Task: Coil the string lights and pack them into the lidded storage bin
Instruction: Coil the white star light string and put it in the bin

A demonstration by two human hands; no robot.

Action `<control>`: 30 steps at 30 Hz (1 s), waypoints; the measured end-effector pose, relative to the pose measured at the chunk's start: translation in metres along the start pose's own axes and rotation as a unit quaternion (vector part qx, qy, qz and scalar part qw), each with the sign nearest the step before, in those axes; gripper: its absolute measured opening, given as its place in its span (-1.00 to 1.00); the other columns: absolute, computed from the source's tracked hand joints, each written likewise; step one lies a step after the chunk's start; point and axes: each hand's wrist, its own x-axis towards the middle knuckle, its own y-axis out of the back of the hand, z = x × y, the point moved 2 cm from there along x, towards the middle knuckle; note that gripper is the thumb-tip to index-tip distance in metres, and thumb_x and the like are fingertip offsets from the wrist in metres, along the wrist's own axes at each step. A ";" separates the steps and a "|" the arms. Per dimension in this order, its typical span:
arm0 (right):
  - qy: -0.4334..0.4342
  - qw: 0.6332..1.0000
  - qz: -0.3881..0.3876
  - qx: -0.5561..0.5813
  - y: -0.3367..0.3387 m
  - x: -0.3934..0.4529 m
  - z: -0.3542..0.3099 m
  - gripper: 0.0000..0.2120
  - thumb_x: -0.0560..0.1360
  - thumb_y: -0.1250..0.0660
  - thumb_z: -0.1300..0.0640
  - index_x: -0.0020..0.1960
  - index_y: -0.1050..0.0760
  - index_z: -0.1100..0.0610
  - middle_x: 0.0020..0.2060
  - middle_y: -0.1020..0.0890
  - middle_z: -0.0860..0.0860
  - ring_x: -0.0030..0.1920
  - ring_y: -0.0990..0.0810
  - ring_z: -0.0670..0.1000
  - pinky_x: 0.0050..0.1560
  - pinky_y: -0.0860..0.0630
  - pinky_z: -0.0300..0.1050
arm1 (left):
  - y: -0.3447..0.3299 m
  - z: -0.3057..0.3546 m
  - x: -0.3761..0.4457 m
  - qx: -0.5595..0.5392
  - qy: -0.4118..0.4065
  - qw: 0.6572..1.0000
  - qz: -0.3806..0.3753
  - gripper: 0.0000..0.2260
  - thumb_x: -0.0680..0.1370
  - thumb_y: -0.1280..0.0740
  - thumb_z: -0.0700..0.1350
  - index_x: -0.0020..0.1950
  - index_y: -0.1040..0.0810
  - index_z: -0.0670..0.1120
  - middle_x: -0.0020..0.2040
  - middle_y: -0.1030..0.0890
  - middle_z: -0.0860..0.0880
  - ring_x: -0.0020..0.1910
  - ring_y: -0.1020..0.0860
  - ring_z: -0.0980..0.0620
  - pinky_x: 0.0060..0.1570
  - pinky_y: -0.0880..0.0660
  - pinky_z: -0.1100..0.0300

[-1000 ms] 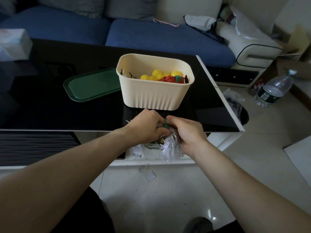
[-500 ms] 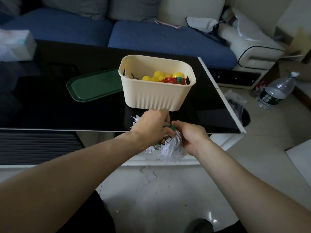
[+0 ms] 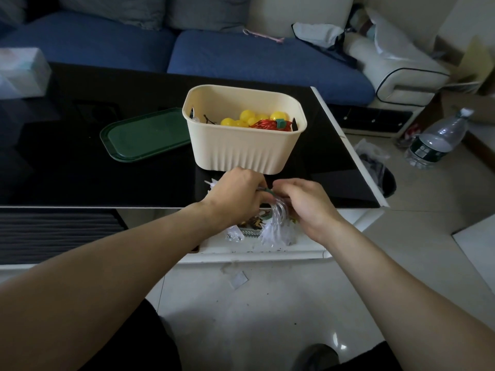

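**Both hands on a coil of clear lights at the table edge**

The left hand [image 3: 235, 195] and right hand [image 3: 305, 203] meet over the near edge of the black table [image 3: 80, 170], knuckles toward the camera. Between them they hold a bundle of clear string lights [image 3: 276, 223]. The fingers of both hands curl around its top, where a green tie [image 3: 266, 191] shows in the gap between them. The bundle hangs down from the hands with its long axis roughly vertical. Its wire loops are gathered at the top and the white, spiky bulbs fan out at the bottom, pointing down toward the floor. A few more white spikes stick out just left of the left hand.

Just beyond the hands stands the cream bin [image 3: 243, 153], open, its long axis running left to right. Inside it lie yellow ball lights [image 3: 249, 119] and a red coil [image 3: 269, 124] with a green band around it. Left of the bin, well beyond the left hand, the green lid [image 3: 144, 135] lies flat on the table, its long axis slanting up to the right.

A water bottle [image 3: 436, 140] stands tilted on the floor, far right of the right hand.
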 end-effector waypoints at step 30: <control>0.387 0.816 -0.055 -0.427 -0.019 -0.016 -0.010 -0.82 0.46 -0.37 0.37 -0.17 -0.45 0.13 -0.14 -0.68 0.15 -0.04 -0.67 0.21 -0.17 -0.61 0.14 | 0.009 -0.015 -0.009 -0.233 0.278 0.923 -0.133 -0.77 0.55 -0.39 -0.24 -0.32 -0.62 -0.13 -0.40 -0.65 -0.05 -0.52 -0.49 0.17 -0.44 -0.45 0.34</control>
